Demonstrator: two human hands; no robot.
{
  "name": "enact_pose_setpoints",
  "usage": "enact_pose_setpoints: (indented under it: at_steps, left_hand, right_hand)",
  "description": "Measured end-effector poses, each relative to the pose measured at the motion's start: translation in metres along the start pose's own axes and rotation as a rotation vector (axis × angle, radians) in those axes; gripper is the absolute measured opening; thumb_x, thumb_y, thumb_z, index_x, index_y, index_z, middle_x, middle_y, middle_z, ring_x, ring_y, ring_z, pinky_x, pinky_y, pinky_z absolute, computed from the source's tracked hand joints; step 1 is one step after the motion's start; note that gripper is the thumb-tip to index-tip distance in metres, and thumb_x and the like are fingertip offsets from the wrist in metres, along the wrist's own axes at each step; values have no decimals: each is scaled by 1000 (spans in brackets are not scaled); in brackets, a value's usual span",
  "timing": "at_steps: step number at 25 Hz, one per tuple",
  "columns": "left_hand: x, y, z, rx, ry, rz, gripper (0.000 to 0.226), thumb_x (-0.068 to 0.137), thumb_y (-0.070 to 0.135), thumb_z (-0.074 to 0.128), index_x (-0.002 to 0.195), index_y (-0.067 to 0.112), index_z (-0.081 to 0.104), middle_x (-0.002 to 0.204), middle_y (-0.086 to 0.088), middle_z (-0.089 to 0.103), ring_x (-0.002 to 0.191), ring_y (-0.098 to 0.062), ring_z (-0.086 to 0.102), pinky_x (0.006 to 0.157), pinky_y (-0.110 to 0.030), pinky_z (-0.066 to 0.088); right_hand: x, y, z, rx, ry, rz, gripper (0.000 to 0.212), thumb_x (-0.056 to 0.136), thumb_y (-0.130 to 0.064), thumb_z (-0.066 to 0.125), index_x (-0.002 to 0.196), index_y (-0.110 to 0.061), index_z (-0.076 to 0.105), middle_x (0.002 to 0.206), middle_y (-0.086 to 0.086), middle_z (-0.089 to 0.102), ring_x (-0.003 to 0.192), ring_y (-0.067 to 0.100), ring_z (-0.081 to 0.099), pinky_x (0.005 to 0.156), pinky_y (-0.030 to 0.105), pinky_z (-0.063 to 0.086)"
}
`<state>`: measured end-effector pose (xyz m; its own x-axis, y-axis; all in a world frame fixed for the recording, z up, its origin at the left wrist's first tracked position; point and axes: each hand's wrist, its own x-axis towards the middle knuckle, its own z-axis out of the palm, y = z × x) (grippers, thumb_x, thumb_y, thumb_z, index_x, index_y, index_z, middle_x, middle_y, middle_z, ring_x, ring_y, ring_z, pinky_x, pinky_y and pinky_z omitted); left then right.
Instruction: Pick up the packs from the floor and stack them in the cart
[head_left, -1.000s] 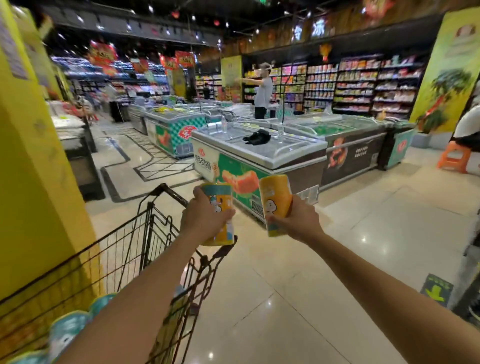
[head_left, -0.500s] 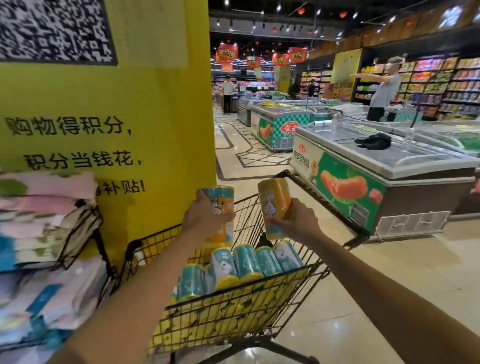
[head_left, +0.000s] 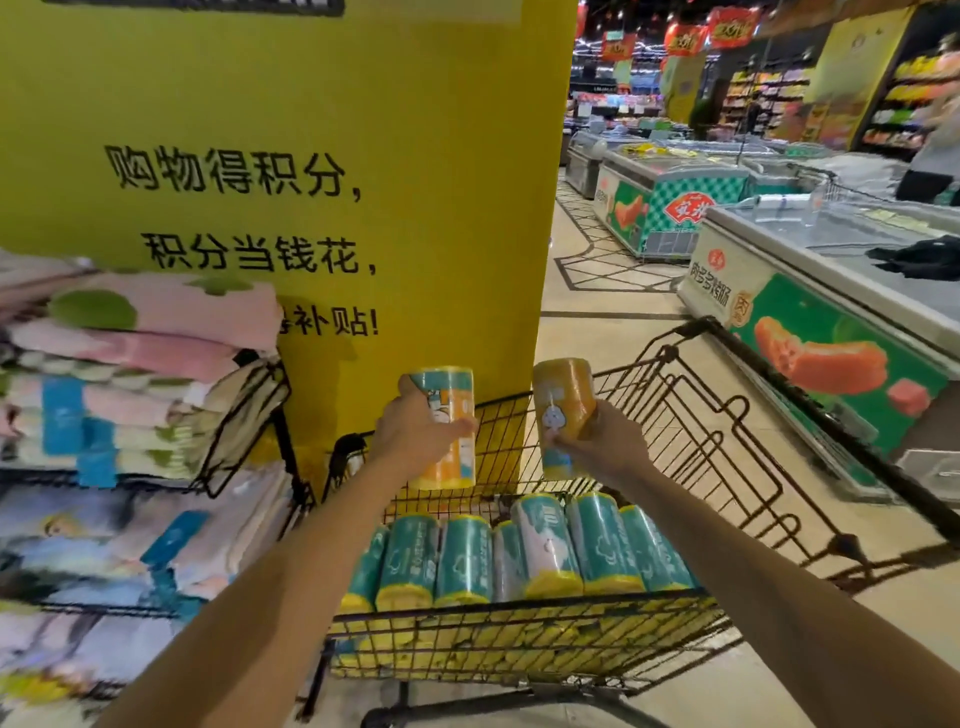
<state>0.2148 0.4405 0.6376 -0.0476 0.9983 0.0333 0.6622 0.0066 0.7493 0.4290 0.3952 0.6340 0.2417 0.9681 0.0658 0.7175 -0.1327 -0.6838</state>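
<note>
My left hand (head_left: 415, 434) grips a teal-and-yellow pack (head_left: 452, 415) held upright above the black wire cart (head_left: 701, 441). My right hand (head_left: 602, 441) holds a second pack (head_left: 561, 400), mostly yellow, tilted slightly, also over the cart's basket. Below both hands, several teal-and-yellow packs (head_left: 519, 556) lie side by side in a row in the near part of the cart, with more yellow packs showing through the mesh beneath them. The far part of the basket behind the hands shows bare wire.
A yellow pillar (head_left: 311, 156) with black writing stands right behind the cart. A wire rack of folded towels (head_left: 130, 374) is on the left. Chest freezers (head_left: 841, 312) line the right side, with tiled floor (head_left: 597, 270) between them and the pillar.
My view has swung left and down from the open aisle to the pillar and cart. Both hands, each still holding its pack, now hang over the cart's basket.
</note>
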Motion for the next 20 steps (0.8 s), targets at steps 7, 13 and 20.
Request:
enact_pose_setpoints:
  at_steps: [7,13,20]
  left_hand:
    - [111,-25,75,1,-104,-106,73,76,37,77,130,13,33,107,0,56,91,-19,58,59,-22,43]
    - [160,-81,149,-36,-273,-286,71,74,33,80,126,14,35,113,-3,58,90,-18,55,64,-24,42]
    - [194,-159,225,-114,-579,-531,71,73,30,80,123,20,32,115,-2,58,100,-22,60,83,-39,54]
  right_hand:
    - [121,47,50,-3,-117,47,53,81,-43,70,122,-15,52,95,-5,56,88,13,55,72,24,44]
    - [175,100,111,-49,-348,233,62,76,-45,72,123,-15,45,108,3,58,99,20,56,83,36,51]
    - [194,148,198,32,-516,621,71,71,-37,80,127,-11,46,119,5,57,99,18,54,80,30,49]
